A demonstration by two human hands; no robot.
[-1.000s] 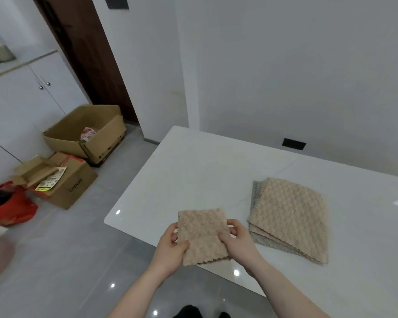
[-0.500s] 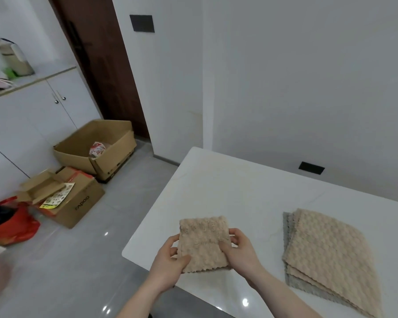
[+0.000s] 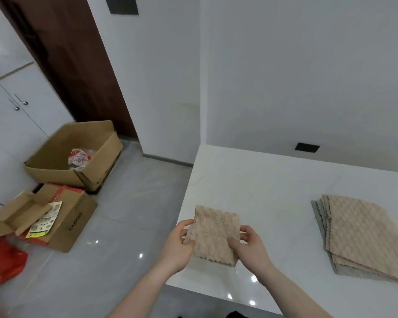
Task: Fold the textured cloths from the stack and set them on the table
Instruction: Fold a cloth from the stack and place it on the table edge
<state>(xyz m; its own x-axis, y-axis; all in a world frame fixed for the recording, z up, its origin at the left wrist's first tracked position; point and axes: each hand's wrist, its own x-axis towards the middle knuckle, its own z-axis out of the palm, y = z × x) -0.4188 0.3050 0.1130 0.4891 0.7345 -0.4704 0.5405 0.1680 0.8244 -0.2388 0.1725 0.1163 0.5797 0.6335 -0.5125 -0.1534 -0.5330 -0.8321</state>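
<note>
On the grey floor at left sit an open cardboard box (image 3: 74, 157) and a smaller flattened carton (image 3: 48, 216), an orange bag (image 3: 2, 262) at the frame edge. Left hand (image 3: 178, 245) pinches the left edge of the folded beige cloth (image 3: 215, 235), thumb on top, fingers curled behind; right hand (image 3: 251, 247) grips its right edge likewise, cloth held between them over the white table's (image 3: 262, 180) near-left corner. Well apart to the right, the stack of textured cloths (image 3: 363, 237) lies flat, beige on grey.
</note>
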